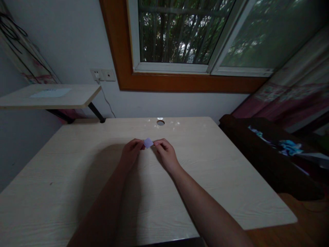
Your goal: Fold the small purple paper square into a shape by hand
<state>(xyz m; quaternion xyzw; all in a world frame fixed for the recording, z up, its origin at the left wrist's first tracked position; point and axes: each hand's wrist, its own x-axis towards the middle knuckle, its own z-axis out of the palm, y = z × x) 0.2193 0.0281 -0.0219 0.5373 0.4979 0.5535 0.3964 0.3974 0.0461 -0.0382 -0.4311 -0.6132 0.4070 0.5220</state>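
Observation:
A small pale purple square of paper point(148, 143) is held between my two hands, turned so that its corners point sideways. My left hand point(132, 151) pinches its left corner between thumb and fingers. At the opposite corner, the thumb and fingertips of my right hand point(166, 152) are closed on the paper. Both hands are over the middle of the light wood-grain desk point(218, 164), towards its far side. Whether the paper is one layer or folded is too small to make out.
A raised shelf point(87, 94) with a sheet on it stands at the back left. Beyond the hands is a round cable hole point(160, 122). A wall socket point(102, 74) with a plugged-in cord is behind. A dark edge point(177, 242) shows at the bottom. Right of the desk is a dark brown covered surface point(246, 137).

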